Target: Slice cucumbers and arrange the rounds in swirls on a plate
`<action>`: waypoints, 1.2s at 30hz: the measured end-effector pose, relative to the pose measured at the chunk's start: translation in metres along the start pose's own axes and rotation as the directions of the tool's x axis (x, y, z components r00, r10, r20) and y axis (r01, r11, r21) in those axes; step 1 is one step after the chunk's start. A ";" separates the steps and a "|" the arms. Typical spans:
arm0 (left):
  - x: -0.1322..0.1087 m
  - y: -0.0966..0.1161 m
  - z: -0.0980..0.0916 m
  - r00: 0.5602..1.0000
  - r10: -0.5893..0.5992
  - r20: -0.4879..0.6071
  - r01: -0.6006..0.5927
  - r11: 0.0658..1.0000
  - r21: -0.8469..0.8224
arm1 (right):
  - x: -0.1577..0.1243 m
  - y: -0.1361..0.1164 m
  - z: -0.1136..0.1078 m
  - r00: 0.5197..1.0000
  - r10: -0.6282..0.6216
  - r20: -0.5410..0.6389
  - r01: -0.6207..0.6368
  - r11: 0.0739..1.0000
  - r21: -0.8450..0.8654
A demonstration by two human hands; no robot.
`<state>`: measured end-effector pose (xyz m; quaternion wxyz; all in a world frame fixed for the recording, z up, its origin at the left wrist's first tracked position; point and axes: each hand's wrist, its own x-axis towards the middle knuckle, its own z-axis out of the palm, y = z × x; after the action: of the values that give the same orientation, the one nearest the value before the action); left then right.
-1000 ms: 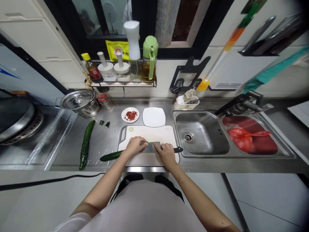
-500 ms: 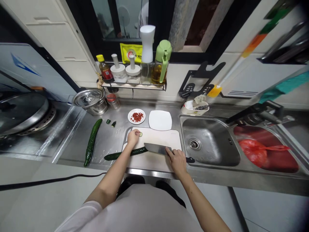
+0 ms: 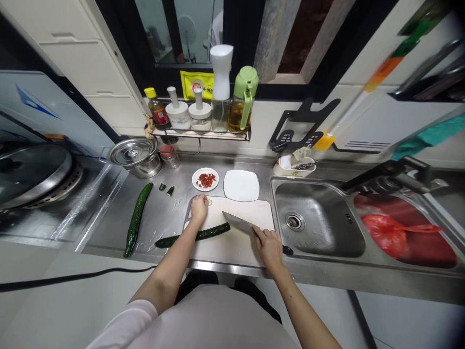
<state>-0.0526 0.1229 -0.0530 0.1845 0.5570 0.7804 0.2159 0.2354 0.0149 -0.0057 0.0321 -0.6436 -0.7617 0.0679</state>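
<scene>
My right hand (image 3: 269, 246) is wrapped around the handle of a kitchen knife (image 3: 238, 222), its broad blade tilted over the white cutting board (image 3: 247, 245). A dark green cucumber (image 3: 214, 231) lies across the board, its cut end near the blade and its other end past the board's left edge, under my left forearm. At the board's upper left, my left hand (image 3: 199, 209) is closed, with a thin cucumber slice (image 3: 209, 202) at its fingertips. The fingers partly hide how the slice is held.
Left on the counter are a whole cucumber (image 3: 138, 219) and two small cucumber ends (image 3: 170, 191). Behind the board stand a plate of chopped red pieces (image 3: 196, 180) and a white square plate (image 3: 241, 185). A sink (image 3: 319, 218) lies right; a lidded steel pot (image 3: 140, 160) stands back left.
The knife has drawn back from the cucumber's cut end, its blade now angled more. My left hand and the slice have shifted slightly toward the board's upper left corner.
</scene>
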 end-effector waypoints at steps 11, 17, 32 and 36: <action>-0.032 0.000 -0.016 0.985 0.121 -0.124 -0.147 0.963 -0.226 | 0.014 -0.019 -0.005 0.957 0.203 0.205 -0.235 0.961 0.146; -0.095 0.009 -0.022 0.873 0.476 0.105 -0.467 0.879 -0.095 | 0.017 -0.023 -0.006 0.952 0.209 0.223 -0.264 0.930 0.254; -0.110 0.001 -0.008 0.770 0.610 0.189 -0.619 0.785 -0.008 | 0.011 -0.049 -0.026 0.906 0.091 0.413 -0.163 0.976 0.143; -0.106 -0.001 -0.004 0.749 0.637 0.181 -0.636 0.768 -0.073 | 0.012 -0.059 -0.032 0.893 0.064 0.445 -0.126 0.986 0.112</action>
<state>-0.0231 0.0213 -0.0451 0.1773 0.8072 0.5213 0.2127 0.1806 0.0191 0.0343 -0.0999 -0.6443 -0.7103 0.2653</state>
